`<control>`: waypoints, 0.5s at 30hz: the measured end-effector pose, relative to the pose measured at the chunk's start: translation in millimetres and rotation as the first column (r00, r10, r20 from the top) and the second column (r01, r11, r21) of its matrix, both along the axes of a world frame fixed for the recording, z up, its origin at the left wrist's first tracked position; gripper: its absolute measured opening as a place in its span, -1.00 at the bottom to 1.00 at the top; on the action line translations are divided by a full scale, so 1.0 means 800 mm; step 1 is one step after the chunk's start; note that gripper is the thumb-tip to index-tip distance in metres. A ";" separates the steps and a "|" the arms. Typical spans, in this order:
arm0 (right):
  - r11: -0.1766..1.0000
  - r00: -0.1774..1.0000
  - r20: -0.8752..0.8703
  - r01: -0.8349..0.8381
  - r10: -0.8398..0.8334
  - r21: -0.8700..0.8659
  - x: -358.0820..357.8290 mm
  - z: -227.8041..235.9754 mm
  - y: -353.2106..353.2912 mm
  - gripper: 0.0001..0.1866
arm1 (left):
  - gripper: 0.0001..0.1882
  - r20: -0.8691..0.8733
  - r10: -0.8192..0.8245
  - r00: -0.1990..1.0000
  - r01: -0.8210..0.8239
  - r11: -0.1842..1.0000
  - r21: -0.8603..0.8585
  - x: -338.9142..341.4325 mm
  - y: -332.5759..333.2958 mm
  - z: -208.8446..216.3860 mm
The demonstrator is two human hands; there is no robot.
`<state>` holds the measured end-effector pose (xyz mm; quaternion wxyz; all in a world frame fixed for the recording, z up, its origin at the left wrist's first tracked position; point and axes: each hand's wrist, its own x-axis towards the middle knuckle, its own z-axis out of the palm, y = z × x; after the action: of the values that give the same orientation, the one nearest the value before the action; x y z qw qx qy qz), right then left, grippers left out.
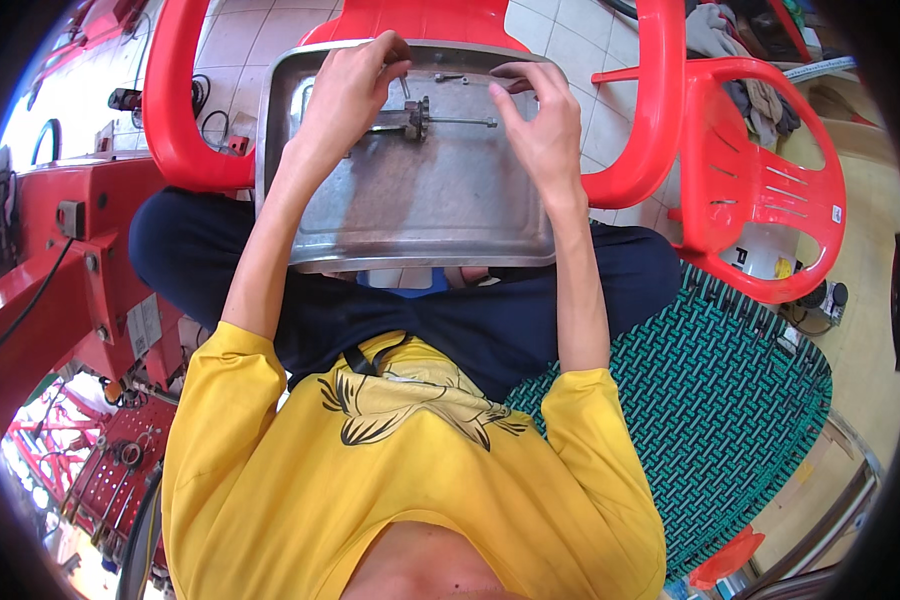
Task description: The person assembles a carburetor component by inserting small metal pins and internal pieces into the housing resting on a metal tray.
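The left hand hangs over the far left part of the tray with its fingers bent inward; whether their tips are pressed together or pinch something small cannot be told. The right hand is over the far right part, its thumb and forefinger apart, with nothing visible between them. Just below the left fingertips is a small, thin metal piece, and slightly nearer the person lies a dark, greasy metal hub with a toothed disc, partly hidden by the left wrist. From it a thin silver threaded rod runs to the right, its tip just short of the right thumb. Between the two sets of fingertips, nearer the right, lie a few small grey metal parts. Beneath all of these spreads a rectangular, raised-rim, scuffed grey metal tray, set between the arms of a glossy red plastic armchair. Well to the right of the right fingers stands a second red plastic chair with a slotted back; well to the left of the left fingers is a thick red-painted metal frame. Farther beyond both hands, pale square floor tiles show.
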<state>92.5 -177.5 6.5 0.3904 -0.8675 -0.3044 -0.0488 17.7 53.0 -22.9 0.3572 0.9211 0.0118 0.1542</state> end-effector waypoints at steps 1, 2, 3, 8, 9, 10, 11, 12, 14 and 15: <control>1.000 1.000 -0.005 0.004 -0.004 -0.002 -0.001 0.001 0.000 -0.78 | -0.83 -0.022 0.000 1.000 -0.001 1.000 -0.027 0.000 0.000 0.004; 1.000 1.000 -0.010 0.008 -0.008 -0.003 -0.002 0.002 -0.001 -0.78 | -0.83 -0.044 -0.001 0.999 -0.002 0.999 -0.054 -0.001 -0.001 0.008; 1.000 1.000 -0.014 0.008 -0.008 -0.003 -0.003 0.002 0.000 -0.79 | -0.83 -0.065 0.002 0.998 -0.007 0.997 -0.080 -0.002 -0.002 0.011; 1.000 1.000 -0.006 -0.003 0.003 -0.020 -0.002 0.001 0.000 -0.79 | -0.75 -0.106 -0.158 0.982 0.125 0.956 -0.265 -0.007 -0.016 0.015; 1.000 1.000 -0.003 -0.005 0.004 -0.026 -0.002 0.000 0.000 -0.79 | -0.73 -0.104 -0.198 0.975 0.158 0.939 -0.305 -0.007 -0.022 0.019; 1.000 1.000 -0.023 -0.005 0.005 -0.028 -0.001 -0.001 0.000 -0.79 | -0.69 -0.046 -0.215 0.975 0.189 0.927 -0.323 -0.008 -0.029 0.012; 1.000 0.999 -0.044 -0.006 0.005 -0.030 -0.001 -0.002 0.000 -0.79 | -0.68 -0.030 -0.199 0.980 0.179 0.929 -0.323 -0.007 -0.035 0.011; 0.999 0.998 -0.065 -0.007 0.005 -0.033 0.000 -0.002 -0.001 -0.79 | -0.67 -0.013 -0.182 0.983 0.168 0.931 -0.323 -0.008 -0.041 0.013; 0.998 0.991 -0.120 -0.056 0.054 -0.009 -0.001 -0.001 0.000 -0.77 | -0.65 0.033 -0.124 0.992 0.128 0.935 -0.330 -0.008 -0.046 0.010; 0.997 0.986 -0.145 -0.079 0.079 0.004 -0.001 0.001 0.000 -0.76 | -0.64 0.034 -0.096 0.995 0.102 0.930 -0.352 -0.007 -0.045 0.010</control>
<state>91.7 -177.2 7.2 0.4126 -0.8562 -0.3093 0.0303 12.3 17.4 -14.9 0.5242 0.8401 -0.0100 0.1390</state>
